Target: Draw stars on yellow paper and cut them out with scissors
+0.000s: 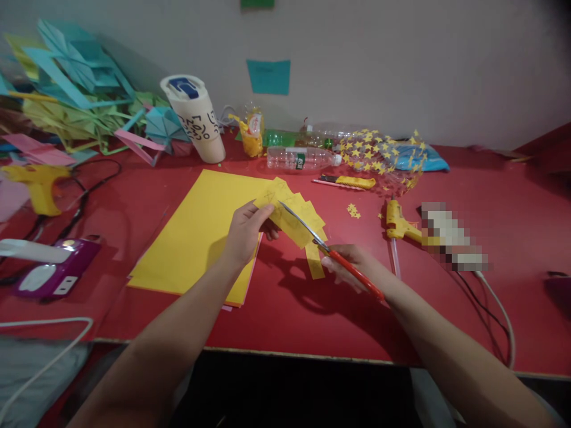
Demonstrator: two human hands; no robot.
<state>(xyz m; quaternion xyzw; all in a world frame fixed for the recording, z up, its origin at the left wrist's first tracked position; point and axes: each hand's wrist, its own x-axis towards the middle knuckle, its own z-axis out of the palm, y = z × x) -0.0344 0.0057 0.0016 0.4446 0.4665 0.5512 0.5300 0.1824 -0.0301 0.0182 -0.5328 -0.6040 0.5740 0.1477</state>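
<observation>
Between the thumb and fingers of my left hand [248, 230] is a yellow paper piece [292, 223] with a jagged edge and star shapes drawn on it. My right hand [352, 264] is closed around the red handles of a pair of scissors [352, 272]. Their blades point up and left across the face of the paper; whether they are cutting into it I cannot tell. A yellow strip [315, 261] shows below the paper. Beneath my left hand lies a stack of yellow sheets [191, 238] on the red table [285, 327].
Right of my hands are small cut stars [354, 211], a yellow glue gun [395, 220] and a utility knife [354, 182]. Behind stand a white tumbler [196, 119], a clear bottle [303, 159] and a star-covered bottle [375, 151]. Leftward are another glue gun [42, 187] and folded paper shapes [80, 77].
</observation>
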